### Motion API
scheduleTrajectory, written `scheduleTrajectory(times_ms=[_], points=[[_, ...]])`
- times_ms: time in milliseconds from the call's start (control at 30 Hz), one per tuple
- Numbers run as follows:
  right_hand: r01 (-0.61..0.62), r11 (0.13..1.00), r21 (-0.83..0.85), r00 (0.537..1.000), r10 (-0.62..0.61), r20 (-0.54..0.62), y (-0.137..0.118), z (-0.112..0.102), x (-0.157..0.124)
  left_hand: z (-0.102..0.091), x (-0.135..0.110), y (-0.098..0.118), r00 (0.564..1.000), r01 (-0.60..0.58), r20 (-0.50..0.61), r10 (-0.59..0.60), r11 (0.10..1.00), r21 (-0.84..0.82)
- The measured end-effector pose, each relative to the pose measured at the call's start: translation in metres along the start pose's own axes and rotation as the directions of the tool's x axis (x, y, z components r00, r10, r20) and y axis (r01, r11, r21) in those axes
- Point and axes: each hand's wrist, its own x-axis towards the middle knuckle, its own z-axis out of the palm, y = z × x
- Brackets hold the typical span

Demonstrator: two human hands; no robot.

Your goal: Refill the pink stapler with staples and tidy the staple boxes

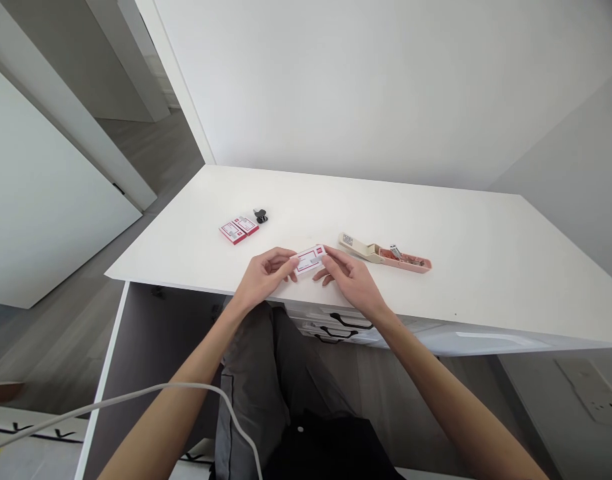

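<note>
One box [310, 259] slants lengthwise away rightward, clamped by left hand [262, 273] and right hand [355, 277].

The held box [310, 259] seems paper card, the desktop [496, 260] smooth.

Two boxes [233, 233] lying left on tabletop [486, 247], clip [261, 215] sitting just behind; third box [310, 259] staying between left hand [266, 275] and right hand [353, 277]; container [375, 253] lying farther right.

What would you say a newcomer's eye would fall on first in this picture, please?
Probably the red-and-white box held between both hands near the desk's front edge. Next, perhaps, the open pink-and-cream case to its right, then two similar boxes farther back on the left.
</note>
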Motion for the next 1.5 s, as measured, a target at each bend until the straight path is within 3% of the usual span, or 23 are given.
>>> scheduleTrajectory(times_ms=[133,200,300,400,467,633,733,833,933,967,1067,1133,1200,1300,1500], points=[[0.142,0.974,-0.175,0.986,-0.155,-0.062,0.007,-0.001,0.005,-0.035,-0.010,-0.005,0.984,0.021,-0.180,0.005,0.989,0.145],[0.215,0.933,-0.289,0.971,-0.236,-0.039,0.012,-0.002,0.007,-0.058,-0.015,-0.009,0.959,0.056,-0.281,0.022,0.963,0.265],[0.282,0.869,-0.406,0.956,-0.291,0.039,0.020,-0.001,0.009,-0.090,-0.023,-0.014,0.889,0.193,-0.457,0.005,0.902,0.386],[0.282,0.838,-0.467,0.958,-0.271,0.092,0.027,0.000,0.012,-0.111,-0.025,-0.017,0.812,0.338,-0.583,0.010,0.807,0.485],[0.273,0.822,-0.500,0.961,-0.254,0.108,0.030,0.001,0.014,-0.120,-0.022,-0.020,0.797,0.391,-0.604,0.019,0.745,0.540],[0.251,0.797,-0.549,0.967,-0.236,0.100,0.033,0.002,0.021,-0.131,-0.007,-0.030,0.816,0.419,-0.573,0.080,0.602,0.680],[0.241,0.801,-0.548,0.969,-0.229,0.091,0.031,0.004,0.022,-0.131,-0.002,-0.036,0.783,0.419,-0.606,0.141,0.601,0.681],[0.244,0.815,-0.526,0.968,-0.234,0.087,0.028,0.004,0.021,-0.122,-0.005,-0.037,0.756,0.340,-0.609,0.238,0.653,0.677],[0.234,0.868,-0.437,0.972,-0.221,0.082,0.023,0.003,0.019,-0.098,-0.009,-0.027,0.755,0.177,-0.520,0.399,0.640,0.748],[0.208,0.901,-0.381,0.978,-0.195,0.072,0.021,0.002,0.018,-0.087,-0.010,-0.022,0.774,0.095,-0.456,0.439,0.631,0.770],[0.063,0.989,-0.134,0.997,-0.058,0.042,0.013,-0.003,0.014,-0.048,-0.006,-0.003,0.891,-0.197,-0.148,0.429,0.659,0.726],[-0.023,0.999,0.024,0.998,0.022,0.051,0.007,-0.009,0.011,-0.021,0.001,0.009,0.915,-0.319,0.022,0.402,0.693,0.647],[-0.072,0.988,0.133,0.995,0.062,0.080,0.001,-0.017,0.009,0.003,0.009,0.020,0.925,-0.356,0.100,0.368,0.741,0.569],[-0.111,0.966,0.232,0.989,0.085,0.117,-0.006,-0.032,0.004,0.029,0.022,0.030,0.946,-0.321,0.122,0.300,0.824,0.467],[-0.159,0.939,0.305,0.984,0.124,0.130,-0.016,-0.055,-0.004,0.056,0.039,0.037,0.937,-0.311,0.252,0.240,0.903,0.295]])
